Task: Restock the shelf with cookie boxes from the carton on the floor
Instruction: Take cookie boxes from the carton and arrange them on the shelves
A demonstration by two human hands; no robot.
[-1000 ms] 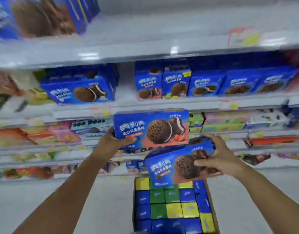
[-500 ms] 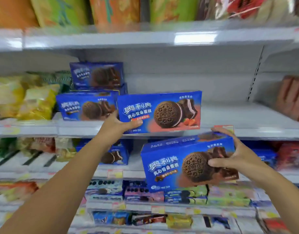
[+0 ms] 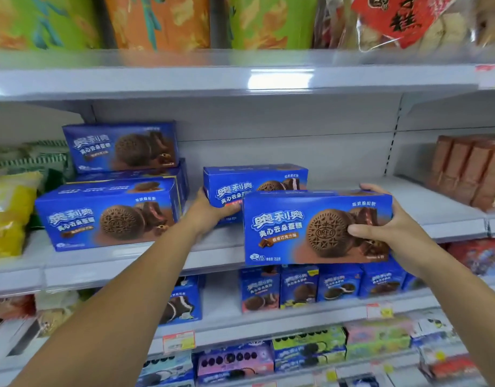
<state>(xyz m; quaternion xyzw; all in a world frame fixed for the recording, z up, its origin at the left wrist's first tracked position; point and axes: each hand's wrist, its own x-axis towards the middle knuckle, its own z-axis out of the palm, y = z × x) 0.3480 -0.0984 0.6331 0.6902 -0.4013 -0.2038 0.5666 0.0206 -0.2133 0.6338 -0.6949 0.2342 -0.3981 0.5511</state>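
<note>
Cookie box [image 3: 254, 177]: left hand [image 3: 212, 213], arm [image 3: 129, 289] extended | second box [image 3: 296, 219]: right hand [image 3: 394, 230]

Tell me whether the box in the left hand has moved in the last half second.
Yes. The box in the left hand has gone back over the shelf, past its front edge, right of the stacked boxes.
</note>
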